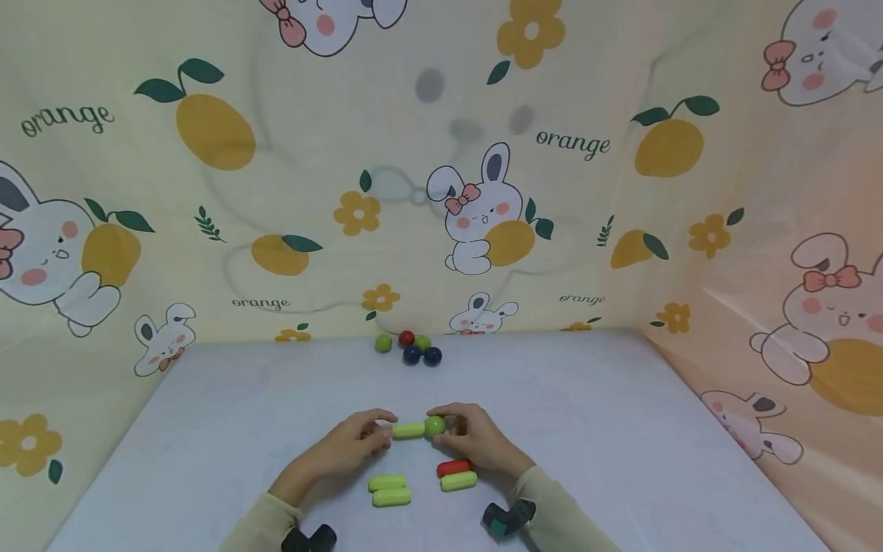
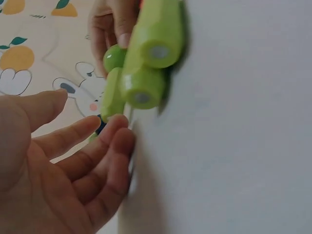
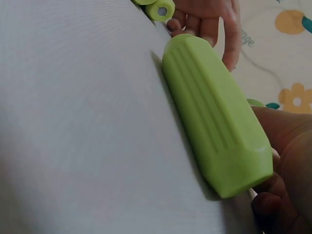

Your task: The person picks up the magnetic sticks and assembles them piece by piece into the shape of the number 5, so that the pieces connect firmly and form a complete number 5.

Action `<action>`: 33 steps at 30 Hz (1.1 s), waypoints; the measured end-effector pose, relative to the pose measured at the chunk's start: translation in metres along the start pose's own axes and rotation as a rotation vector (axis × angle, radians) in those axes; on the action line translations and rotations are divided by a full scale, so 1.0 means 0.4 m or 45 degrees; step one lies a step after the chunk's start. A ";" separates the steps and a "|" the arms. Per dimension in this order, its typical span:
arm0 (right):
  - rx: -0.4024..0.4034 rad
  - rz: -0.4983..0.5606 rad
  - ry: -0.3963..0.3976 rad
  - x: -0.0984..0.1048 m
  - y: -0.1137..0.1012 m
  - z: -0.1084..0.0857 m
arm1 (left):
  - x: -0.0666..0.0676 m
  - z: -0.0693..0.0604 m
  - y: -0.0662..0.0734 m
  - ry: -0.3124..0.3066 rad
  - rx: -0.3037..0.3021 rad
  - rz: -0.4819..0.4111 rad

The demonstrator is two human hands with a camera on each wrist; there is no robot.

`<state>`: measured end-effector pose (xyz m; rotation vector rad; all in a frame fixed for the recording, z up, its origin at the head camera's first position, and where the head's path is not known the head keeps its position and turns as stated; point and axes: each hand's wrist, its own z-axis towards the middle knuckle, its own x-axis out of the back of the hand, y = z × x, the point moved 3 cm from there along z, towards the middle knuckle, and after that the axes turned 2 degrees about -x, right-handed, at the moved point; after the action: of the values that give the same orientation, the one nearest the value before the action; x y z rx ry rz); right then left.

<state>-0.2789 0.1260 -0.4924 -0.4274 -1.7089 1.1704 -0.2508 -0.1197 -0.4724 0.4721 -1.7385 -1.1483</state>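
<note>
In the head view a light green rod lies mid-table, its right end against a green ball. My right hand pinches that ball between thumb and fingers. My left hand is beside the rod's left end; in the left wrist view its fingers are spread, with a gap between thumb and fingertips. Nearer me, two light green rods lie side by side, with round silver spots on their end faces. Below my right hand, a red rod lies against another light green rod, which partly hides my right hand in the right wrist view.
At the table's back edge stand several balls: a green ball, a red ball, another green one and two dark blue balls. A printed cloth with rabbits and oranges rises behind the white table and at its sides.
</note>
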 end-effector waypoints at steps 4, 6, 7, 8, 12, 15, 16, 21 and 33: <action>-0.017 -0.005 0.003 0.003 0.001 0.001 | 0.025 0.005 0.001 0.046 -0.005 -0.022; -0.021 -0.012 0.008 0.004 0.002 0.002 | 0.040 0.010 0.001 0.101 -0.007 -0.017; -0.022 -0.009 0.008 0.004 0.003 0.003 | 0.048 0.014 0.001 0.133 -0.005 -0.015; -0.024 -0.007 0.009 0.004 0.003 0.003 | 0.055 0.019 0.000 0.163 -0.002 -0.013; -0.011 0.025 0.000 0.003 0.004 0.005 | 0.081 0.043 -0.006 0.274 0.038 -0.018; 0.001 0.040 -0.006 0.000 0.004 0.005 | 0.096 0.064 -0.014 0.336 0.085 -0.014; 0.001 0.041 -0.007 -0.001 0.004 0.006 | 0.100 0.071 -0.017 0.352 0.095 -0.009; -0.020 0.050 -0.003 -0.002 0.004 0.008 | 0.113 0.116 -0.034 0.425 0.134 0.047; -0.065 0.069 -0.013 0.002 0.008 0.007 | 0.151 0.223 -0.040 0.464 0.200 0.129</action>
<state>-0.2823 0.1267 -0.4951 -0.5025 -1.7483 1.1713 -0.3591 -0.1282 -0.4639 0.6387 -1.5184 -0.8000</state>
